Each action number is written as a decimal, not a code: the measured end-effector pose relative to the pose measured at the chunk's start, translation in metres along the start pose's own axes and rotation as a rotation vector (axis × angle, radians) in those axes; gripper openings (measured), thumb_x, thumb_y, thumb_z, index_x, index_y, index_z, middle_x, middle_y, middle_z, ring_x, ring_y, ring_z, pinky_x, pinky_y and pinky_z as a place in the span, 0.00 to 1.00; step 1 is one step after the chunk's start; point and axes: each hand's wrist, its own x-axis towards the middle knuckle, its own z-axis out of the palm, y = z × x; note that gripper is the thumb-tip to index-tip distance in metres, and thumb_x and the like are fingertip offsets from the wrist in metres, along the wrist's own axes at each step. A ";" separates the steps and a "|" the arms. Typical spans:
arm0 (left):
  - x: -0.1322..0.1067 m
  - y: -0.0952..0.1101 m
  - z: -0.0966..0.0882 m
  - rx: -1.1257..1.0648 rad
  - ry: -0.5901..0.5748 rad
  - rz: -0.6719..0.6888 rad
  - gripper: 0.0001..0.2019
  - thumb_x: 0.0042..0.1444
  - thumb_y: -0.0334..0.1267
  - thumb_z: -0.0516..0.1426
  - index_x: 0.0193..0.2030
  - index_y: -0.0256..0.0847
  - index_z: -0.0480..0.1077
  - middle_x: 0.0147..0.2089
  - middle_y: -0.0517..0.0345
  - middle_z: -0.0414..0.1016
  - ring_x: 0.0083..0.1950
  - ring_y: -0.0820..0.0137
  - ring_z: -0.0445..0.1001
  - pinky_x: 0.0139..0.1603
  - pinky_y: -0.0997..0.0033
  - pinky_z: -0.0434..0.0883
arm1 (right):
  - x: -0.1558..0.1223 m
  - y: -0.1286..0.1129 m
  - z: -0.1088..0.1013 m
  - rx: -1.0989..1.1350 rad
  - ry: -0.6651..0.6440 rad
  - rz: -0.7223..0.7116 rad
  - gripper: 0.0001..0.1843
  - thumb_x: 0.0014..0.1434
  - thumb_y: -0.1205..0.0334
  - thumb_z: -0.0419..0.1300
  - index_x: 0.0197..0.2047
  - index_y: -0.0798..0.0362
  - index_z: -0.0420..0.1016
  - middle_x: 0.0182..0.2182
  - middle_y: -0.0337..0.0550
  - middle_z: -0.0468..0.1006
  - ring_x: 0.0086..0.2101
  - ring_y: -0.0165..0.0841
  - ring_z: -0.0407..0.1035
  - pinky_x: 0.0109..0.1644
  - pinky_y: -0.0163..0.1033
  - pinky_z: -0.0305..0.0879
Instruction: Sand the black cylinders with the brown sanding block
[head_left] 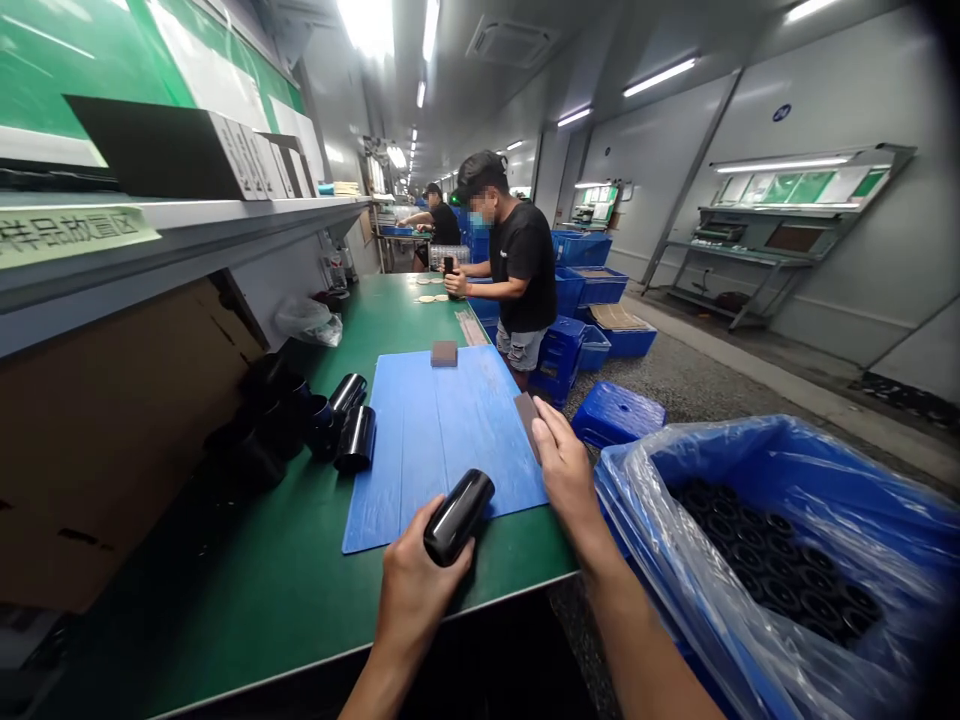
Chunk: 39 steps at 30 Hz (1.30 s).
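Note:
In my left hand [420, 565] is a glossy black cylinder [461, 515], tilted over the near edge of a blue mat [420, 430]. The fingers wrap around its lower end. My right hand [562, 460], at the mat's right edge, grips a flat brown sanding block [528, 425] along its side. A second brown block [444, 354] lies at the far end of the mat. Left of the mat, two shiny black cylinders [355, 438] lie on their sides, with several more dark ones [259, 425] in shadow behind them.
A plastic-lined blue bin [630, 480] holding many black cylinders [757, 550] stands at my right. Beyond it is a blue stool [619, 412]. A person in black [525, 250] works across the green table [300, 590]. A shelf [247, 220] overhangs the left side.

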 end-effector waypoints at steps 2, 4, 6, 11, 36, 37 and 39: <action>0.000 0.000 0.000 0.008 0.003 -0.005 0.27 0.50 0.43 0.65 0.58 0.40 0.72 0.53 0.50 0.81 0.52 0.55 0.81 0.57 0.58 0.76 | -0.031 -0.007 -0.005 -0.024 -0.001 -0.066 0.26 0.72 0.55 0.47 0.70 0.52 0.63 0.66 0.51 0.66 0.65 0.41 0.59 0.69 0.53 0.55; -0.001 0.000 0.000 0.006 -0.004 -0.024 0.27 0.50 0.42 0.64 0.58 0.40 0.72 0.53 0.49 0.81 0.51 0.56 0.81 0.56 0.59 0.77 | -0.068 -0.019 -0.002 -0.105 -0.106 -0.221 0.27 0.71 0.60 0.50 0.72 0.47 0.59 0.70 0.49 0.60 0.67 0.43 0.55 0.69 0.55 0.55; -0.002 0.000 0.000 0.006 -0.008 -0.034 0.27 0.51 0.42 0.64 0.58 0.40 0.72 0.53 0.49 0.81 0.49 0.56 0.82 0.54 0.60 0.78 | -0.089 -0.031 0.007 -0.202 -0.249 -0.332 0.29 0.70 0.64 0.50 0.72 0.44 0.56 0.72 0.47 0.55 0.69 0.46 0.50 0.66 0.58 0.58; -0.003 0.001 0.000 0.015 0.029 -0.004 0.27 0.51 0.44 0.65 0.58 0.40 0.73 0.52 0.49 0.82 0.49 0.55 0.82 0.53 0.60 0.78 | -0.087 -0.037 0.019 -0.309 -0.257 -0.236 0.26 0.71 0.65 0.48 0.70 0.45 0.62 0.69 0.52 0.60 0.68 0.48 0.55 0.63 0.61 0.60; -0.004 -0.004 0.003 0.084 0.055 0.011 0.29 0.51 0.48 0.65 0.59 0.41 0.71 0.54 0.50 0.81 0.52 0.55 0.81 0.57 0.57 0.77 | -0.066 0.011 -0.011 0.293 -0.059 0.132 0.25 0.69 0.52 0.55 0.66 0.46 0.68 0.66 0.45 0.66 0.66 0.44 0.58 0.71 0.56 0.52; -0.004 -0.005 0.004 0.078 0.051 0.010 0.28 0.51 0.48 0.65 0.59 0.41 0.72 0.54 0.49 0.81 0.51 0.55 0.82 0.56 0.57 0.77 | -0.074 0.000 -0.011 0.128 -0.121 -0.009 0.25 0.68 0.55 0.55 0.68 0.44 0.66 0.69 0.44 0.62 0.67 0.44 0.55 0.71 0.56 0.51; -0.004 -0.006 0.004 0.067 0.042 0.000 0.27 0.52 0.47 0.64 0.58 0.40 0.72 0.52 0.49 0.82 0.49 0.55 0.82 0.54 0.58 0.79 | -0.086 -0.019 -0.007 -0.117 -0.250 -0.237 0.29 0.68 0.61 0.54 0.71 0.42 0.59 0.71 0.44 0.56 0.69 0.45 0.51 0.69 0.56 0.55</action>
